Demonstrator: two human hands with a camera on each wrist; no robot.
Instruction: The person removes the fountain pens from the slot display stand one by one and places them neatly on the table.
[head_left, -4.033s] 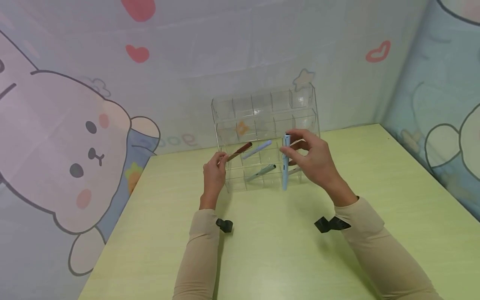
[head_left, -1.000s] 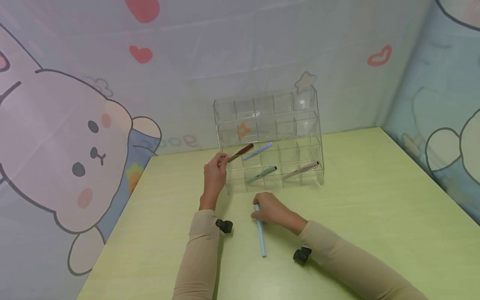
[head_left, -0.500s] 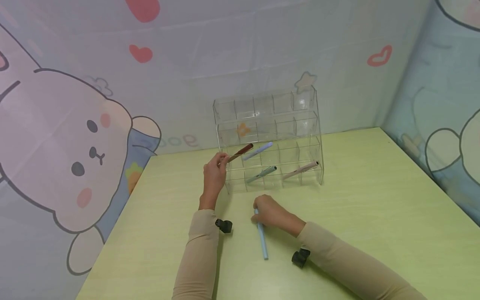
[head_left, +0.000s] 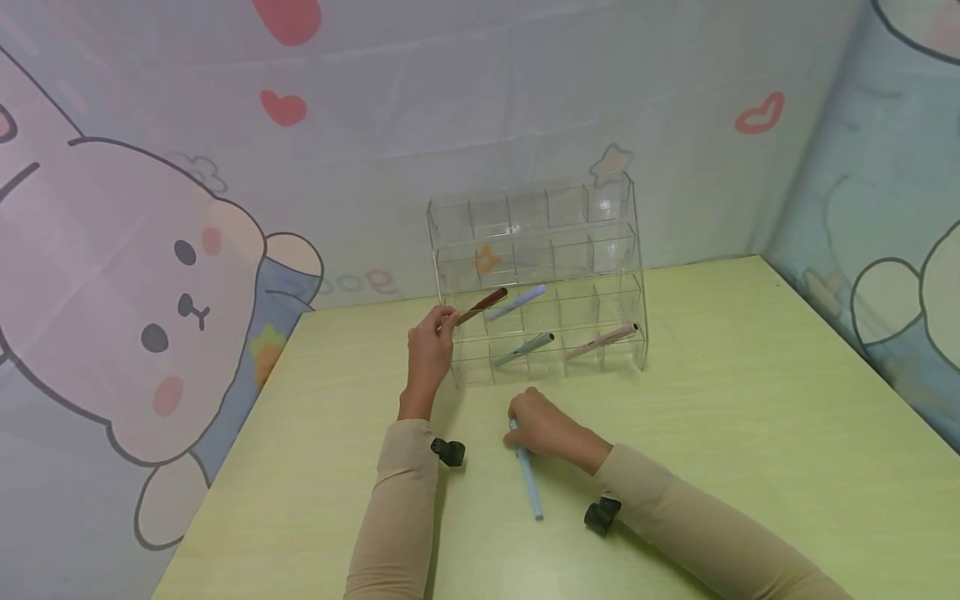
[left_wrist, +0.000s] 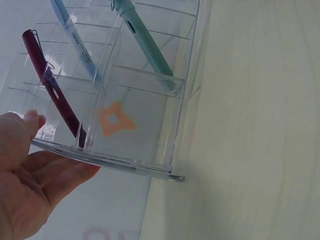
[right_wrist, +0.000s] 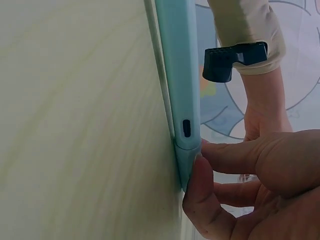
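My left hand (head_left: 430, 350) grips the left side panel of a clear acrylic rack (head_left: 534, 250), thumb on one face and fingers behind, as the left wrist view shows. Between thumb and fingers, my right hand (head_left: 547, 427) pinches one end of a light blue pen (head_left: 530, 487). That pen lies along the table in front of the rack, its other end toward me. Tilted in the rack's lower compartments are a dark red pen (head_left: 483, 304), a lavender pen (head_left: 517, 302), a green pen (head_left: 525, 348) and a pale pink pen (head_left: 603, 341).
The rack stands in stepped rows of compartments near the back of the pale yellow-green table (head_left: 720, 433). Behind it hangs a printed cloth (head_left: 420, 100) with a cartoon animal and hearts. A black wrist camera (head_left: 602, 515) sits on each sleeve.
The right hand has brought the light blue pen from upright before the rack down onto the table, uncovering the pink pen. Lately the pen's near end swings slightly right. The left hand stays put.
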